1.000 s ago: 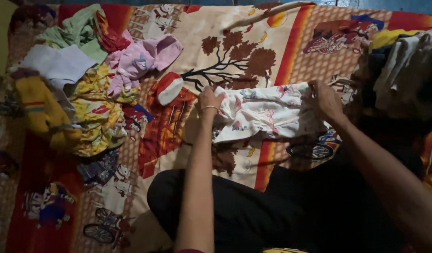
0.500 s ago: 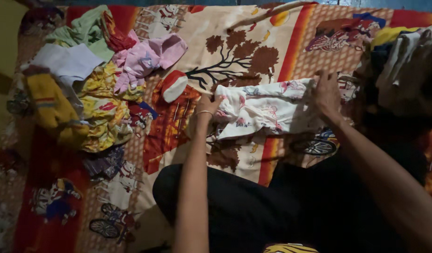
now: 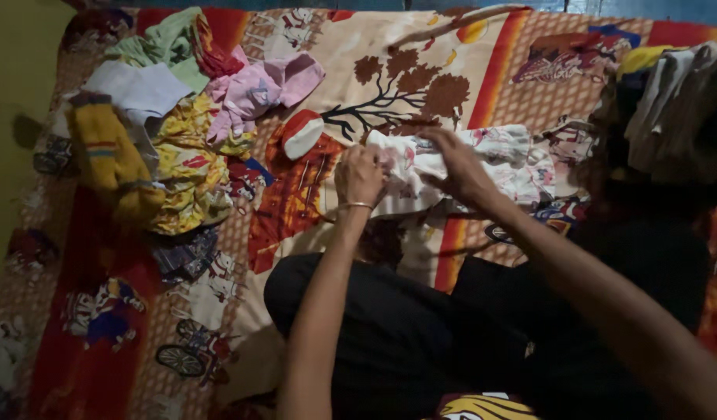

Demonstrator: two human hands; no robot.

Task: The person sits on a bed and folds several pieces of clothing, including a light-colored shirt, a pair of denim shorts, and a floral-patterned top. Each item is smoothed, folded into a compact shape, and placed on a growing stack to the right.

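Observation:
A white garment with a pink flower print (image 3: 504,159) lies on the patterned bedsheet (image 3: 420,54) in front of me. My left hand (image 3: 360,175), with a thin bangle at the wrist, grips the garment's left end. My right hand (image 3: 456,165) lies over its middle, fingers closed on the cloth near the left hand. The garment's right part lies loose on the sheet.
A heap of clothes lies at the left: a pink garment (image 3: 261,87), yellow printed cloth (image 3: 191,167), a yellow knitted piece (image 3: 109,159), a white cloth (image 3: 136,85). A small red-and-white cap (image 3: 302,134) sits beside it. Another pile (image 3: 669,109) is at the right. My dark-clothed legs (image 3: 397,334) fill the foreground.
My right hand has moved left from the garment's right end to its middle, close to my left hand. The garment looks more bunched at its left end.

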